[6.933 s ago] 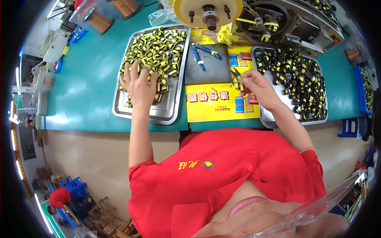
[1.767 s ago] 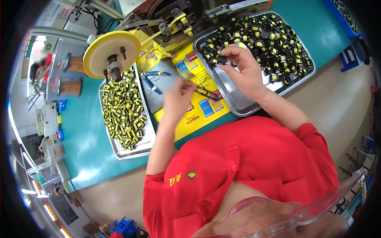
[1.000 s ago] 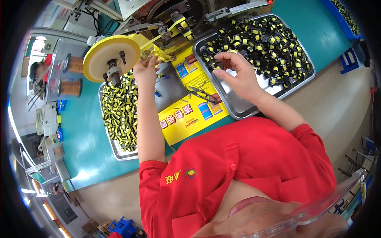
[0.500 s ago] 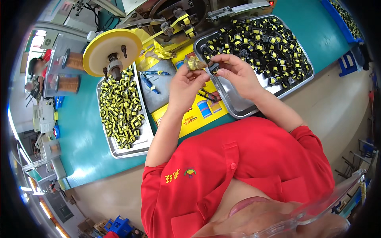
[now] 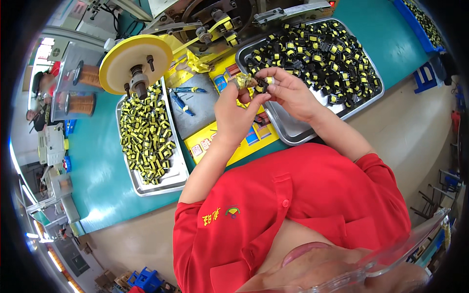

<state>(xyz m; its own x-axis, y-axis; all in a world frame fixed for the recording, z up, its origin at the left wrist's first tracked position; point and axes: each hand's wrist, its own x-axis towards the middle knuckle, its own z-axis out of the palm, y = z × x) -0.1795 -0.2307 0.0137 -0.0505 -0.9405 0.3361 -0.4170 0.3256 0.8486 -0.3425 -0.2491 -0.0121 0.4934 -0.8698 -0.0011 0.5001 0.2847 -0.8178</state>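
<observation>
Between my two hands is a small black transformer [image 5: 261, 87] with yellow tape on it. My right hand [image 5: 291, 96] pinches it from the right. From the left, the thumb and fingers of my left hand [image 5: 233, 112] close on it, and a crumpled yellow wrapping [image 5: 244, 80] covers a left fingertip. Many similar black and yellow transformers fill the right metal tray [image 5: 292, 133], close beyond my right hand. To the left, another metal tray [image 5: 177, 177] holds a heap of yellow-taped parts [image 5: 146, 136].
A yellow tape roll [image 5: 117, 61] on a spindle overhangs the left tray, its strip running to a machine [image 5: 220, 22] at the back. Blue-handled tools [image 5: 182, 104] lie on a grey plate [image 5: 198, 119]. A yellow printed sheet [image 5: 215, 146] lies beneath my hands. A blue bin [image 5: 415, 24] stands far right.
My left hand has moved right and its thumb has come up to the transformer. The transformer has turned between my fingers. The whole view has shifted slightly.
</observation>
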